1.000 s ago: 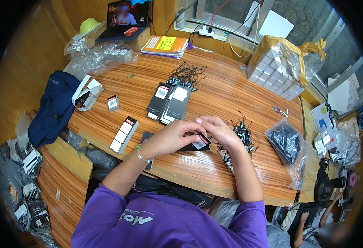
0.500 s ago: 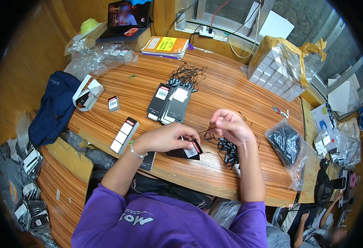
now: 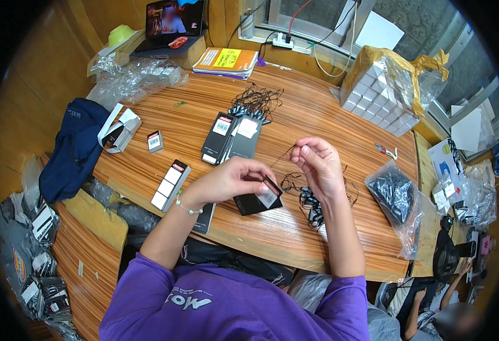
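Black tag point(image 3: 253, 205) sits in my L hand point(image 3: 224, 183), pinched by the fingers point(image 3: 254, 188) near its upper right part, tilted; can't tell from this angle if its lower edge touches the surface point(image 3: 187, 113). R hand point(image 3: 322, 166) has thumb + index pinched on a thin cord point(image 3: 283, 156), which runs down toward the tag's top edge; whether it passes thru a hole there I can't tell, b/c L fingers cover that bit. Main risk IMO: cord slips away, since R fingers have so little of it & the strand's v. thin. Too hard a pull could twist the tag or tear its top edge, esp. w/ L fingers gripping only one part of it. White-and-red label point(image 3: 269, 197) is right by the L thumb, so rubbing might crease or scuff it. Further out, near cord pile point(image 3: 313, 206) beside R wrist is a tangle; a low sweep of that hand could snag a loop & drag several along. Dark cards point(image 3: 205, 218) by L forearm lie near the surface's front edge, so an arm nudge might send them off. Label stack point(image 3: 170, 184), L of the bracelet, could get knocked askew likewise. Card stacks point(image 3: 217, 138) beyond L hand might fan out if it reaches fwd carelessly. Far cord pile point(image 3: 255, 104) & snips point(image 3: 385, 152) are well apart, so low risk.
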Available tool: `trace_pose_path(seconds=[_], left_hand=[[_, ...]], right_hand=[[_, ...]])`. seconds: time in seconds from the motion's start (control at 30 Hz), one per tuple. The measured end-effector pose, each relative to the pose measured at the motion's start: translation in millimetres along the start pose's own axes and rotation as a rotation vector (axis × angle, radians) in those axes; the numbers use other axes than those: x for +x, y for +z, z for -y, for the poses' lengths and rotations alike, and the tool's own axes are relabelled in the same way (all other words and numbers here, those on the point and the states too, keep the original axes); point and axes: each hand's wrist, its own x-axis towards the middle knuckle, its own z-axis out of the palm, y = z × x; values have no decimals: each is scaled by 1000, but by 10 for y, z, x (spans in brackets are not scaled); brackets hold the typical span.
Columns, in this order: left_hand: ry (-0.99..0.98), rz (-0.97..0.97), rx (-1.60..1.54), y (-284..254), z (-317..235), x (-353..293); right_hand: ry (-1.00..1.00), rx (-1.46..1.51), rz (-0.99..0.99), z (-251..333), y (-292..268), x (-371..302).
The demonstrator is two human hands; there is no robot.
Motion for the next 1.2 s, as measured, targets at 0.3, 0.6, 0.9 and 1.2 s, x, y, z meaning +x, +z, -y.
trace_pose_path(seconds=[0.3,0.6,0.9,1.2], left_hand=[[337,-623,205,43,34,91],[339,-671,224,223,80,131],[345,-657,181,264,38,137],[290,-617,122,301,62,157]], right_hand=[[-121,-483,-125,141,248,-59],[-390,-1013,-81,-15,416,-93],[-419,-1006,-166,-55,493,-133],[-455,-1054,-202,-64,473,-140]])
